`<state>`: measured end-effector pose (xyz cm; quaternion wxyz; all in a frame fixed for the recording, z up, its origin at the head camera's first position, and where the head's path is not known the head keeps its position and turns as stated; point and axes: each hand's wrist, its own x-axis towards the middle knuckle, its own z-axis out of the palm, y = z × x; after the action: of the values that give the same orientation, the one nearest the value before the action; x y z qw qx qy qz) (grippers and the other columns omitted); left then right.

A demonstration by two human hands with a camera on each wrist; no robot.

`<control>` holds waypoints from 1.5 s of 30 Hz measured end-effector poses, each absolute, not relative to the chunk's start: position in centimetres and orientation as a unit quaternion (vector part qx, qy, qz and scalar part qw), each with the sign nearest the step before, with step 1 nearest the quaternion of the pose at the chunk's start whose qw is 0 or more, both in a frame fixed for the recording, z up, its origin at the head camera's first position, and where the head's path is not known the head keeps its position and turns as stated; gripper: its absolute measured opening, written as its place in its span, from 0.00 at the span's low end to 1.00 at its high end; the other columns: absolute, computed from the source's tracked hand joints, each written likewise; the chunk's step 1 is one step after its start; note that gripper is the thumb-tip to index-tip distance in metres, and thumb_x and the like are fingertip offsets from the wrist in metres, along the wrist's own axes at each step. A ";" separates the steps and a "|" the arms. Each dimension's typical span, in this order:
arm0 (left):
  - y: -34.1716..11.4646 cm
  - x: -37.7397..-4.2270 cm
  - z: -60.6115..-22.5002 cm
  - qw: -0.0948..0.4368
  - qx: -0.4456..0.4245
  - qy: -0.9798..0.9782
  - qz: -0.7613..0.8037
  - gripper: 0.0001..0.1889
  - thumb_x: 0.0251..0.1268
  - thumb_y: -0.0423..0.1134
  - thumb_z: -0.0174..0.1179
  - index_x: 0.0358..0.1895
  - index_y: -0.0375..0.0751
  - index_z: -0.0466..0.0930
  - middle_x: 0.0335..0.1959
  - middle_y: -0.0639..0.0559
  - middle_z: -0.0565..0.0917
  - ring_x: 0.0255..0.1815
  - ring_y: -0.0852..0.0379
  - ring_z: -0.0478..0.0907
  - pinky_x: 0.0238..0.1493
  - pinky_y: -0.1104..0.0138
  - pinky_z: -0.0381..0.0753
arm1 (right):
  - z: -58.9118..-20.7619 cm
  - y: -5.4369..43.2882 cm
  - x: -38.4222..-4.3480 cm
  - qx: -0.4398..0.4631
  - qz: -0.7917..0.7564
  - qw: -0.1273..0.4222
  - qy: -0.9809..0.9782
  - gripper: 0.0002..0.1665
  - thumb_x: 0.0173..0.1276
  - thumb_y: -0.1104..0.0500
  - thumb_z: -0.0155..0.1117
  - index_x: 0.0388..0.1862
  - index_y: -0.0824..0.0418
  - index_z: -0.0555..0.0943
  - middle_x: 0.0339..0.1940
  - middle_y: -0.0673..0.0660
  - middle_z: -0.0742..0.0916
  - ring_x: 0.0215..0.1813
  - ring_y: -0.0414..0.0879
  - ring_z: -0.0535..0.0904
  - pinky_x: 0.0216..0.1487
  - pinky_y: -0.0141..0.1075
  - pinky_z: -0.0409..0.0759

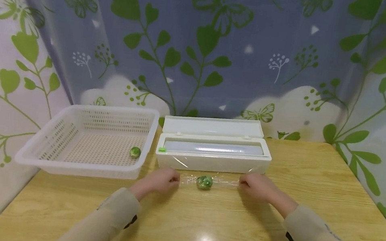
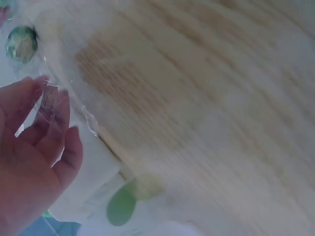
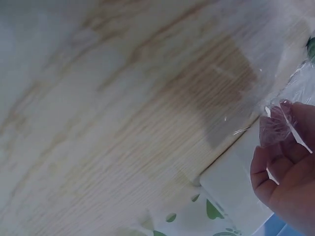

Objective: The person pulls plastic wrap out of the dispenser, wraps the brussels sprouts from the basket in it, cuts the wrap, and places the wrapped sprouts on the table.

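Observation:
A small green Brussels sprout [image 1: 204, 182] lies inside a strip of clear plastic wrap [image 1: 223, 182] just in front of the dispenser. My left hand [image 1: 165, 179] pinches the left end of that wrap between thumb and fingers; the bunched film shows at its fingertips [image 2: 47, 82] in the left wrist view. At the other end, my right hand [image 1: 255, 187] pinches the film the same way, with crumpled wrap [image 3: 275, 127] between its fingers. The strip stretches fairly straight from hand to hand. Behind it stands the white cling film dispenser [image 1: 209, 164], lid up, film roll [image 1: 211, 147] inside.
On the left sits a white perforated basket [image 1: 80, 169] with a single Brussels sprout [image 1: 135, 152] in its right side. A green slide cutter [image 1: 162, 149] is on the dispenser's left front edge. Wooden table [image 1: 171, 231] lies beneath everything; a patterned curtain [image 1: 223, 59] hangs behind.

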<state>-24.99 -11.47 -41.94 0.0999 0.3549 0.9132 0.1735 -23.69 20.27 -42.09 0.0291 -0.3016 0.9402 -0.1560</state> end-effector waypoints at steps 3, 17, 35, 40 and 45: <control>-12.0 -25.4 -42.1 0.118 0.363 0.899 0.215 0.07 0.61 0.31 0.51 0.26 0.36 0.77 0.22 0.52 0.76 0.24 0.61 0.68 0.29 0.68 0.71 | -42.0 20.3 -24.1 -0.282 -0.174 0.045 0.942 0.09 0.61 0.67 0.53 0.23 0.58 0.75 0.19 0.46 0.75 0.21 0.39 0.64 0.23 0.32 0.64; -12.3 -25.4 -42.7 0.077 0.234 0.952 0.183 0.02 0.53 0.27 0.54 0.25 0.35 0.73 0.22 0.50 0.74 0.26 0.54 0.71 0.29 0.63 0.73 | -42.0 20.5 -24.3 -0.221 -0.144 0.011 0.964 0.13 0.56 0.60 0.62 0.16 0.58 0.70 0.14 0.48 0.72 0.19 0.41 0.65 0.19 0.34 0.64; -11.8 -25.0 -42.3 0.055 0.152 0.985 0.067 0.10 0.46 0.30 0.54 0.14 0.44 0.67 0.14 0.54 0.70 0.16 0.57 0.67 0.14 0.65 0.68 | -42.3 19.3 -23.8 -0.171 -0.036 -0.005 0.985 0.13 0.59 0.57 0.54 0.16 0.58 0.72 0.18 0.55 0.77 0.21 0.51 0.74 0.17 0.46 0.70; -12.0 -24.9 -41.8 0.037 0.143 0.982 0.113 0.07 0.49 0.35 0.58 0.18 0.42 0.72 0.18 0.53 0.72 0.17 0.58 0.67 0.15 0.68 0.67 | -41.5 19.2 -23.3 -0.173 -0.037 -0.011 0.984 0.13 0.57 0.58 0.56 0.15 0.58 0.71 0.17 0.55 0.76 0.21 0.50 0.73 0.17 0.44 0.69; -11.6 -24.4 -40.7 -0.068 0.166 0.965 0.192 0.07 0.51 0.37 0.62 0.26 0.41 0.73 0.31 0.49 0.73 0.24 0.56 0.70 0.18 0.69 0.70 | -40.7 19.4 -23.1 -0.187 -0.082 -0.004 0.979 0.09 0.56 0.59 0.58 0.17 0.58 0.73 0.17 0.51 0.75 0.21 0.43 0.69 0.17 0.37 0.68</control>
<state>-24.38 -11.64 -40.72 -0.0680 0.1663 0.9648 0.1918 -23.11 19.41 -40.70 -0.0040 -0.1872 0.9789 -0.0818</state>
